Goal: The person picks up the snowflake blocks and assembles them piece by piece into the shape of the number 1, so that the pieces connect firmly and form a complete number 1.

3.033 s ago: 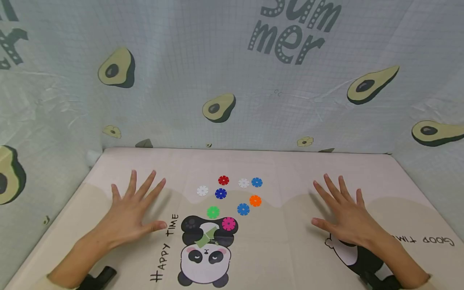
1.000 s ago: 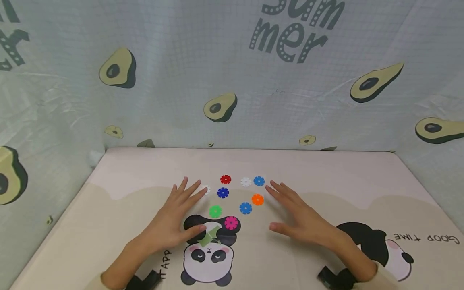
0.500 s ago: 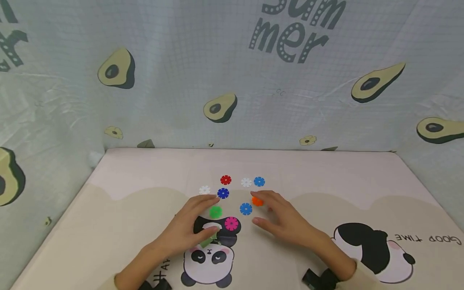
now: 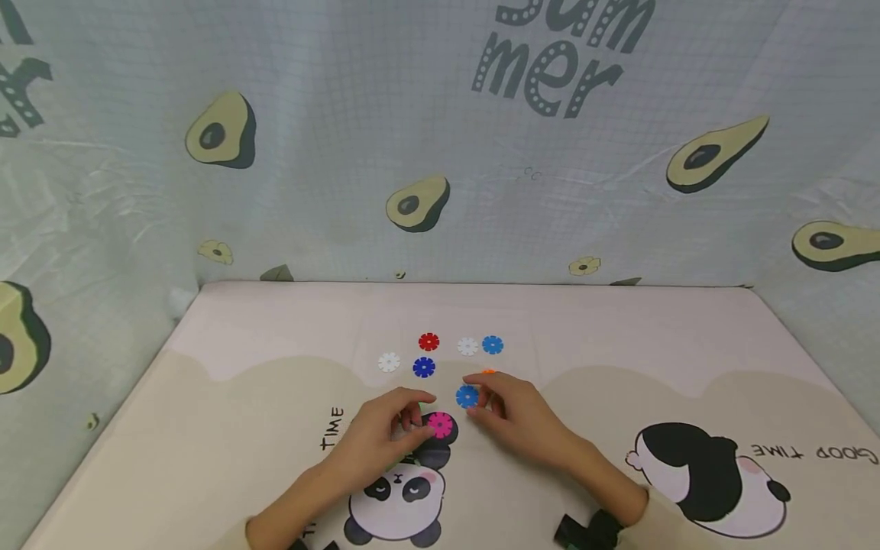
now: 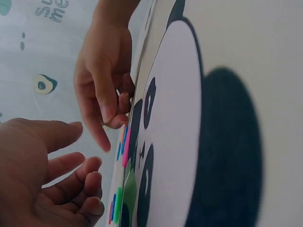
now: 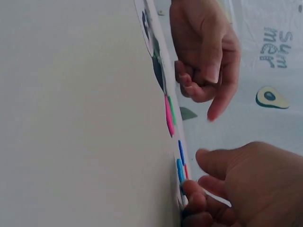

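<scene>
My left hand (image 4: 382,429) hovers low over the table, its thumb and index finger apart beside a pink slotted disc (image 4: 440,425). A green disc (image 5: 118,203) is mostly hidden behind that hand in the head view. My right hand (image 4: 522,416) is bent around a light blue slotted disc (image 4: 467,396). Its thumb and index finger are spread on either side of that disc, and the other fingers curl inward. In the right wrist view, those curled fingertips (image 6: 191,187) are right at the light blue disc's edge. The right hand mostly covers an orange disc (image 4: 489,371).
Farther back lie a red disc (image 4: 429,341), a dark blue disc (image 4: 424,367), two white discs (image 4: 389,362) and another light blue disc (image 4: 492,345). The tablecloth (image 4: 227,443) has printed pandas. A curtain (image 4: 309,191) with printed avocados hangs behind the table.
Both hands have come inward from the table's sides toward the discs. Their fingers, spread wide at first, are now bent. The discs lie as before, with the green and orange ones now mostly covered.
</scene>
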{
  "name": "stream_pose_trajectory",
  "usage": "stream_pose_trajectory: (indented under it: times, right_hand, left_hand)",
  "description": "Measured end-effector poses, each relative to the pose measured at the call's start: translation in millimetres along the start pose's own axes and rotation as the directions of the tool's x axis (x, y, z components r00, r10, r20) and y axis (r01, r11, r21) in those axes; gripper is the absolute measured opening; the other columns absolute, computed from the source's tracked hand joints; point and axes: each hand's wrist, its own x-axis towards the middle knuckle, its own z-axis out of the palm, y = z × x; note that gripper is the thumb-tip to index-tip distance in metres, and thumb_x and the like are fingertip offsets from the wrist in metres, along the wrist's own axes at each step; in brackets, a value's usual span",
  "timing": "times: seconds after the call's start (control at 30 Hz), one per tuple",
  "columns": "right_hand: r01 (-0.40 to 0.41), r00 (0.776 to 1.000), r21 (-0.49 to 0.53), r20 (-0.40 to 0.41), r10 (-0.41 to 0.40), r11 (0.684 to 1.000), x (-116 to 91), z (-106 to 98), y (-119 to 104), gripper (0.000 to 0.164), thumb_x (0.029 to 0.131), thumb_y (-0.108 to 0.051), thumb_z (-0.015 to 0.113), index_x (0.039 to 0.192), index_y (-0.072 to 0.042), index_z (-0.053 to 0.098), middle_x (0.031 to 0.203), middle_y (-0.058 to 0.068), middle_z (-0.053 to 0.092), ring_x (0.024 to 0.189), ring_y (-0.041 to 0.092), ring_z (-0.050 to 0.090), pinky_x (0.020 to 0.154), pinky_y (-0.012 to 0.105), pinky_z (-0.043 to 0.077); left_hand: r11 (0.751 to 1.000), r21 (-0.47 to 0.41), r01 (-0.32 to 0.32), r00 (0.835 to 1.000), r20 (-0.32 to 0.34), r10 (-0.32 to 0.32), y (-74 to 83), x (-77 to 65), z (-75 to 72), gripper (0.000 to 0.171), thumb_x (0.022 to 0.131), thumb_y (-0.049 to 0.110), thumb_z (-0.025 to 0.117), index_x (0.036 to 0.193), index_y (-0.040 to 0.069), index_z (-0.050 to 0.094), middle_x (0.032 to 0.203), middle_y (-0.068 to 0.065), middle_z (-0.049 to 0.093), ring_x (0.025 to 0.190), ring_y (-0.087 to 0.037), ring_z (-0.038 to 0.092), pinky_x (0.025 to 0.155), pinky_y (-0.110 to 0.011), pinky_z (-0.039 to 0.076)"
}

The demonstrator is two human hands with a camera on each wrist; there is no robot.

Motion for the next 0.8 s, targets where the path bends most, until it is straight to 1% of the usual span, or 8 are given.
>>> stream_pose_trajectory:
  times: [0.1, 0.17, 0.27, 0.4, 0.5, 0.67, 0.8]
  right_hand:
    - [-0.021, 0.998, -0.031, -0.051, 0.02, 0.999, 1, 6, -1, 0.035, 0.085, -0.015, 0.073, 0.119, -0.009, 0.065, 0.077, -0.009, 0.048, 0.064, 0.005, 0.045, 0.054, 0.021, 0.041]
    - [-0.043, 0.996, -0.07, -0.077, 0.038, 0.997, 1, 9, -2, 0.034, 0.084, -0.015, 0.074, 0.117, -0.01, 0.066, 0.075, -0.009, 0.045, 0.064, 0.005, 0.043, 0.053, 0.021, 0.039]
    - [-0.073, 0.993, -0.124, -0.102, 0.061, 0.99, 1, 13, -4, 0.033, 0.084, -0.015, 0.075, 0.116, -0.011, 0.067, 0.074, -0.008, 0.042, 0.063, 0.005, 0.041, 0.051, 0.021, 0.036]
    - [-0.105, 0.989, -0.172, -0.117, 0.086, 0.979, 2, 16, -5, 0.032, 0.083, -0.015, 0.075, 0.114, -0.012, 0.068, 0.072, -0.008, 0.041, 0.06, 0.005, 0.04, 0.049, 0.022, 0.034]
    - [-0.127, 0.987, -0.178, -0.121, 0.107, 0.976, 2, 16, -6, 0.031, 0.083, -0.015, 0.076, 0.113, -0.013, 0.069, 0.072, -0.008, 0.042, 0.06, 0.004, 0.04, 0.048, 0.022, 0.034]
    - [-0.145, 0.985, -0.171, -0.122, 0.125, 0.975, 1, 15, -8, 0.027, 0.082, -0.017, 0.076, 0.108, -0.015, 0.069, 0.072, -0.009, 0.042, 0.06, 0.004, 0.041, 0.049, 0.022, 0.035]
    - [-0.159, 0.983, -0.163, -0.121, 0.14, 0.974, 2, 14, -9, 0.025, 0.081, -0.019, 0.077, 0.103, -0.015, 0.067, 0.073, -0.008, 0.042, 0.062, 0.005, 0.041, 0.051, 0.022, 0.036]
  left_hand:
    - [0.999, 0.014, 0.052, 0.997, 0.049, -0.052, 0.5, 1.4, 6.3, 0.034, 0.087, 0.011, 0.071, 0.119, 0.005, 0.061, 0.078, 0.011, 0.052, 0.068, -0.006, 0.049, 0.06, -0.022, 0.046]
    - [0.996, 0.05, 0.08, 0.994, 0.074, -0.084, 1.2, 2.4, 10.5, 0.034, 0.088, 0.011, 0.07, 0.12, 0.004, 0.06, 0.074, 0.011, 0.051, 0.065, -0.004, 0.048, 0.057, -0.021, 0.045]
    - [0.986, 0.13, 0.105, 0.991, 0.069, -0.115, 2.2, 3.8, 17.1, 0.034, 0.088, 0.011, 0.07, 0.119, 0.004, 0.06, 0.07, 0.012, 0.048, 0.06, -0.003, 0.044, 0.052, -0.019, 0.041]
    - [0.962, 0.247, 0.113, 0.992, 0.022, -0.122, 3.5, 4.3, 23.7, 0.033, 0.087, 0.015, 0.072, 0.117, 0.004, 0.062, 0.066, 0.012, 0.044, 0.06, -0.003, 0.042, 0.05, -0.019, 0.038]
    - [0.946, 0.303, 0.118, 0.992, 0.006, -0.126, 5.3, 3.8, 25.4, 0.034, 0.086, 0.021, 0.073, 0.115, 0.005, 0.064, 0.066, 0.012, 0.042, 0.061, -0.004, 0.041, 0.051, -0.019, 0.037]
    - [0.935, 0.335, 0.115, 0.993, -0.016, -0.117, 7.3, 3.9, 25.0, 0.032, 0.086, 0.024, 0.073, 0.112, 0.008, 0.064, 0.065, 0.012, 0.041, 0.061, -0.004, 0.041, 0.052, -0.019, 0.037]
    - [0.934, 0.343, 0.097, 0.995, -0.006, -0.101, 8.1, 6.3, 23.9, 0.028, 0.086, 0.021, 0.073, 0.109, 0.007, 0.062, 0.065, 0.011, 0.04, 0.062, -0.005, 0.04, 0.053, -0.019, 0.036]
